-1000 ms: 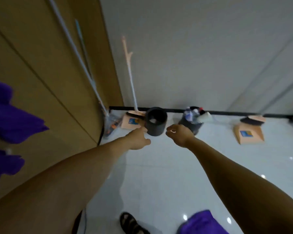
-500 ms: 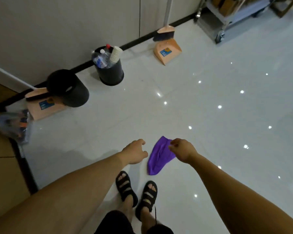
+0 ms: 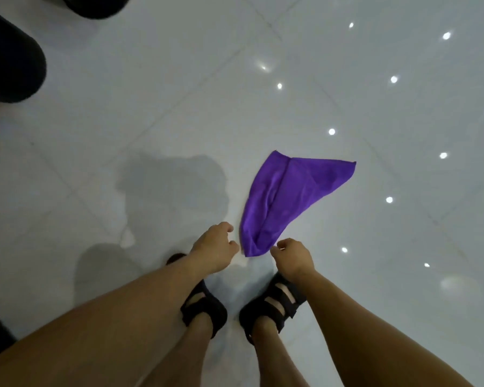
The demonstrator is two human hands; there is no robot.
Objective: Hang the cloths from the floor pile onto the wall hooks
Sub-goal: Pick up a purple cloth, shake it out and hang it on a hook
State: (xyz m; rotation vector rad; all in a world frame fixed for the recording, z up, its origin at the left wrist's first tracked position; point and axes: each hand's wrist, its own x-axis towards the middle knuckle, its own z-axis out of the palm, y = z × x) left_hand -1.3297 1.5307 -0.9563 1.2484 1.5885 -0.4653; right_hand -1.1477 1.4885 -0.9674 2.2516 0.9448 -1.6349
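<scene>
Both hands are lower than before, nearer the floor (image 3: 157, 113). Left hand (image 3: 215, 247): fingers loosely curled, empty. Right hand (image 3: 292, 256): curled, just beside the near tip of the purple cloth (image 3: 288, 199); grip cannot be told. Cloth lies on the floor, stretching away beyond both hands.

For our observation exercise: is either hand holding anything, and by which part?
The left hand holds nothing; right hand curls at the purple cloth's near end, pinch cannot be told.

One cloth (image 3: 285, 202) lies on the floor (image 3: 151, 113). Two hands: left hand (image 3: 213, 247), right hand (image 3: 292, 256). Two sandals (image 3: 204, 305). Two dark bins (image 3: 9, 60), both cut off at the frame edge.
</scene>
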